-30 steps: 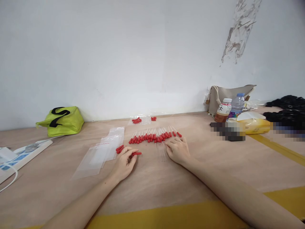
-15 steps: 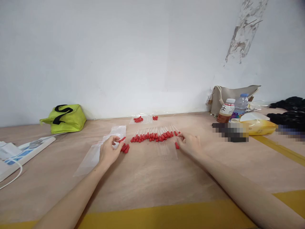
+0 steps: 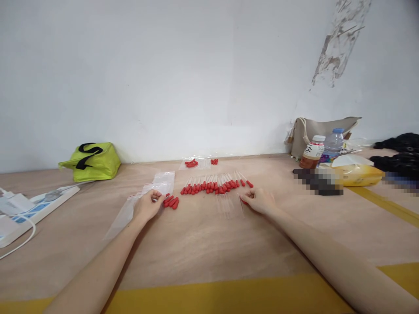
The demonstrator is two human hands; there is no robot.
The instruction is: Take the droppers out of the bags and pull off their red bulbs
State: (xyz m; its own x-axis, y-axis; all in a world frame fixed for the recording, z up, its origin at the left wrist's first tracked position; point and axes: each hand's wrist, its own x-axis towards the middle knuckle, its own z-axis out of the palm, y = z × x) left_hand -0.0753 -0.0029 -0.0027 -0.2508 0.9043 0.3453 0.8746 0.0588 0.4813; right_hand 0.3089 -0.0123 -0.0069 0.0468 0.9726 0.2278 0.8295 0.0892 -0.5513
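My left hand [image 3: 149,205] is closed in a pinch with a red rubber bulb [image 3: 167,195] showing at its fingertips. Just below lie several loose red bulbs [image 3: 175,203]. My right hand [image 3: 261,201] has its thumb and forefinger closed on another red bulb, mostly covered by the fingers, beside a thin clear tube [image 3: 242,211]. Between the hands is a row of droppers [image 3: 216,187], their red bulbs toward me and clear tubes pointing away. More bare clear tubes [image 3: 225,207] lie in front of the row.
Clear plastic bags [image 3: 163,179] lie by my left hand. Red bulbs [image 3: 191,163] rest on plastic near the wall. A green bag [image 3: 96,163] and power strip [image 3: 36,213] are left; bottles [image 3: 313,151], a beige bag [image 3: 299,131] and a tissue pack [image 3: 360,172] stand right.
My right hand has come down and toward me from the row's right end to the lone red bulb, leaving a dropper there. My left hand has lowered toward the loose bulbs.
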